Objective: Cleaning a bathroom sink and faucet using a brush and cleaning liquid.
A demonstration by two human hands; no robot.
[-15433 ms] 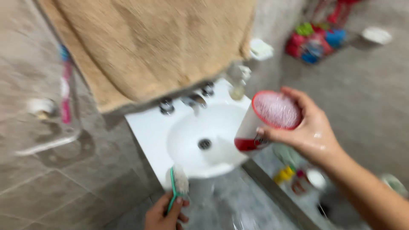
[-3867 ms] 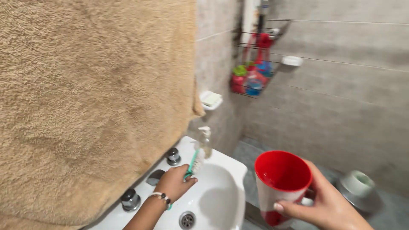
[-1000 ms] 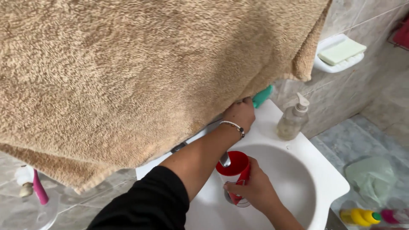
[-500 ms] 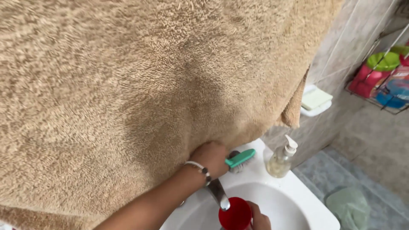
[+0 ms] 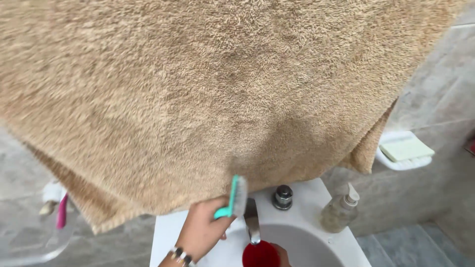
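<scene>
Red cup (image 5: pixel 260 254) sits low at the bottom edge of the view, directly beneath the spout of the chrome tap (image 5: pixel 253 227) and over the white sink (image 5: pixel 316 247). Only its rim and a little of its side show. The right hand (image 5: pixel 283 256) is pressed against the cup's right side; just a few fingertips are visible, so whether they wrap the cup fully cannot be told. The left hand (image 5: pixel 202 230), with a beaded bracelet (image 5: pixel 181 256) on its wrist, is to the left of the tap, its fingers closed around the teal handle of a scrub brush (image 5: pixel 233 199). The brush stands nearly upright, its pale bristles facing the tap. A chrome knob (image 5: pixel 283 197) stands just right of the tap on the sink's back ledge, and a clear soap pump bottle (image 5: pixel 340 209) stands farther right, near the sink's corner. A large tan towel (image 5: pixel 217 84) hangs above the tap and fills most of the view. Right of the towel, a white wall dish holds a pale green soap bar (image 5: pixel 406 149).
</scene>
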